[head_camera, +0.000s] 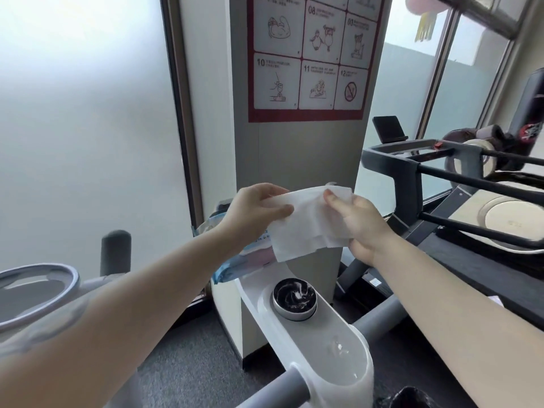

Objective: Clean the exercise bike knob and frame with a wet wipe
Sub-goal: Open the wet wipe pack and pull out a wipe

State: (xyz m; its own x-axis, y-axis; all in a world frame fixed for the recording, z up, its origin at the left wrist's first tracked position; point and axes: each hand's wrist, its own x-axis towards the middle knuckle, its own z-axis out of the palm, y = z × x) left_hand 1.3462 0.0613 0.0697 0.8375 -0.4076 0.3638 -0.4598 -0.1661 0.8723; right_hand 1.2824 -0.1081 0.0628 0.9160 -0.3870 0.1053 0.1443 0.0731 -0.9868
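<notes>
Fingers (282,212) of the left hand (259,210) and right hand (357,222) are both pinched shut on the top corners of the wet wipe (309,222), holding it up in the air, looks like to spread it flat before wiping. It hangs right above the bike's black knob (294,294) on the white frame (332,346), not touching either yet. Wipe pack (235,265) sits just left, within reach.
</notes>
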